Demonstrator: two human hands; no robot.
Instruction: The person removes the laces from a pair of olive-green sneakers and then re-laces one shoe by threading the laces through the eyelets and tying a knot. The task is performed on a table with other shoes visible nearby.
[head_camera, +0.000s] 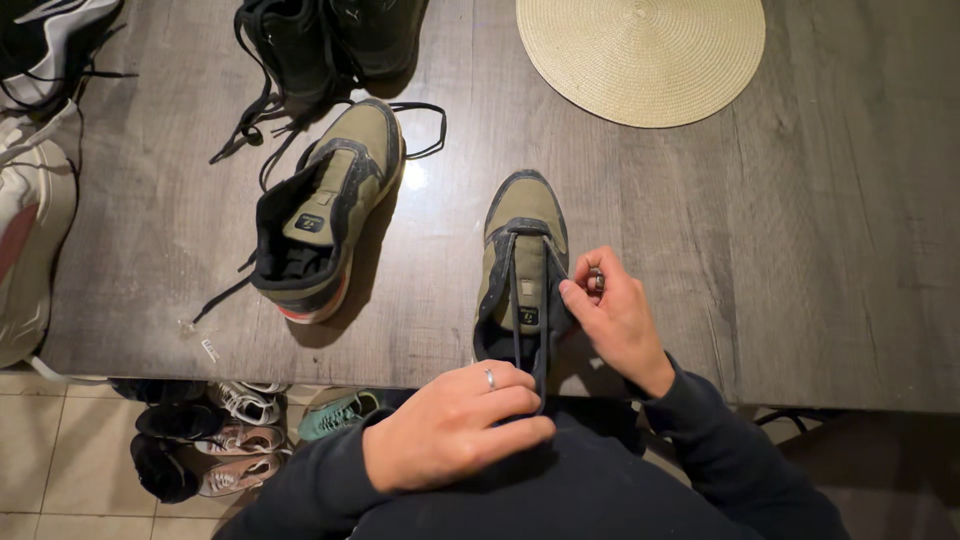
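At the near edge of the dark wooden table (820, 250), an olive-green sneaker (522, 250) lies with its toe pointing away and its heel just over the edge. The left hand (455, 425) is closed in a pinch on the dark lace (517, 320), drawing it back toward the body. The right hand (615, 315) rests against the shoe's right side, thumb and fingers closed on the eyelet flap; whether a lace end is also between them is hard to tell from this angle.

The heel's overhang looks like the main risk: a hard pull on the lace could drag the shoe off the edge. A slipping pinch could also let the lace run back out of an eyelet.

Left of it toward the table's middle sits the matching olive sneaker (325, 225), tipped on its side with loose laces trailing. Black shoes (320, 45) lie at the far edge, light-coloured shoes (35, 200) at the left edge, and a round woven placemat (640, 55) at the far edge to the right. More shoes (215, 435) lie on the tiled floor (40, 440) below. Nothing crowds the hands.
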